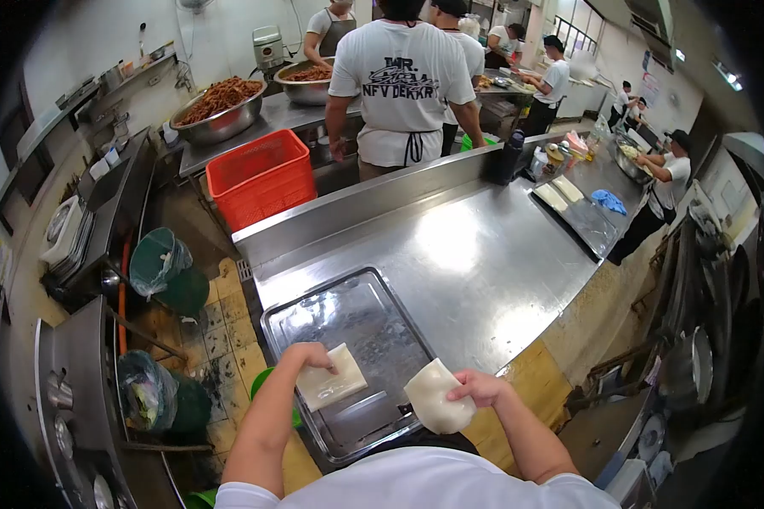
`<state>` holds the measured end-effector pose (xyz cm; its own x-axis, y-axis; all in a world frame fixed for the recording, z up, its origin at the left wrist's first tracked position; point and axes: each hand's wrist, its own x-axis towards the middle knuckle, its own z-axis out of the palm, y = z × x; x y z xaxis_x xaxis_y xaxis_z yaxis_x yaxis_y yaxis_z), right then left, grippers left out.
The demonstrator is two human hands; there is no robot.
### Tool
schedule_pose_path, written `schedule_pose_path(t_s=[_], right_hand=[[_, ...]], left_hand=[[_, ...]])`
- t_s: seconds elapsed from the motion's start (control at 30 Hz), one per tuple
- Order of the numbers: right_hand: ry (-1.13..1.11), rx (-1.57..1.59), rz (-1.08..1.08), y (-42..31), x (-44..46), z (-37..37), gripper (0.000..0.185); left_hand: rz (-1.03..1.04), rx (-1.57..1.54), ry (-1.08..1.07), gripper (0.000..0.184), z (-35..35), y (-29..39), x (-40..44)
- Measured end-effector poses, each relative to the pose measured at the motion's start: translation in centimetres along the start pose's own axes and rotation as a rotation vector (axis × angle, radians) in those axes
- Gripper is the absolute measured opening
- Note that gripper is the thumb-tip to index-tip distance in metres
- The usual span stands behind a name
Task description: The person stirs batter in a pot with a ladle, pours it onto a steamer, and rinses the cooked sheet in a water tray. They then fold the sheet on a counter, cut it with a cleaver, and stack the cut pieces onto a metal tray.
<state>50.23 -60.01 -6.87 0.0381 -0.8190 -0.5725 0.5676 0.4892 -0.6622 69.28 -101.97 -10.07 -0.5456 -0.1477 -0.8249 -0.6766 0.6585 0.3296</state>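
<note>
On the metal tray [373,305] at the table's near left lies a flat, square white dough sheet [335,386], perhaps a stack; its layers cannot be told apart. My left hand [312,357] is closed at the upper left part of this sheet, fingers bent onto it. To the right, a second white dough sheet [437,399], limp and rounded at its lower edge, hangs from my right hand [479,388]. The thumb and fingers of that hand pinch its right edge. This held sheet is over the tray's right rim, apart from the square one.
The steel table [484,254] has a raised back ledge. A second tray [569,222] with white sheets, a blue glove [609,201] and bottles [507,157] sit at its far right. Beyond are a red crate [261,180], a filled bowl [221,110] and co-workers [399,85].
</note>
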Motion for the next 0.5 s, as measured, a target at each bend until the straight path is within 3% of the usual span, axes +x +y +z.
schedule_pose_path(t_s=[0.33,0.5], right_hand=[[0.033,0.035,-0.069,1.3,-1.9,-1.3,0.048],[0.091,0.124,-0.096,2.3,-3.7,-1.5,0.049]], left_hand=[[0.050,-0.085,0.011,0.044,0.6,-2.3,0.8],[0.070,-0.533,-0.084,0.037,1.7,-4.6,1.6]])
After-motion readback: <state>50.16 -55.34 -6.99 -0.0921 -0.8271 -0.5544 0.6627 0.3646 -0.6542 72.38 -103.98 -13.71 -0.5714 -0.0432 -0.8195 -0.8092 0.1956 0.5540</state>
